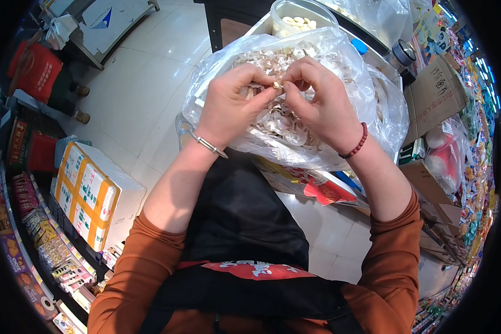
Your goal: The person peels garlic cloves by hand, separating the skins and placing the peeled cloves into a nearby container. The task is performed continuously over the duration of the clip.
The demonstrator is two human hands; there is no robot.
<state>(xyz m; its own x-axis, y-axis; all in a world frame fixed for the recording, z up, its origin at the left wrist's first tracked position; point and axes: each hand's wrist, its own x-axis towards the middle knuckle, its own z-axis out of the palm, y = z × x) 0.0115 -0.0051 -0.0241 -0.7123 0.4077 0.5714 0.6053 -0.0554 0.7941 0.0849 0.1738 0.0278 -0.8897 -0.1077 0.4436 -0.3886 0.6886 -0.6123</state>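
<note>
My left hand (238, 102) pinches a small pale garlic clove (276, 85) between thumb and forefinger. From the other side, my right hand (317, 98) meets it, thumb and forefinger pinched together at the clove; whether they grip its skin is too small to tell. Both hands are above a clear plastic bag (317, 160) spread wide, full of papery garlic skins (288, 125). Behind the bag, a clear round plastic tub (275, 25) holds peeled garlic cloves (299, 23).
A blue cap (359, 46) and a lidded jar (403, 52) are behind the bag at right. An opened cardboard box (436, 94) stands at right beside hanging snack packets. A taped foam box (96, 194) is at left. Farther off at upper left are a person's legs and shoes (82, 104).
</note>
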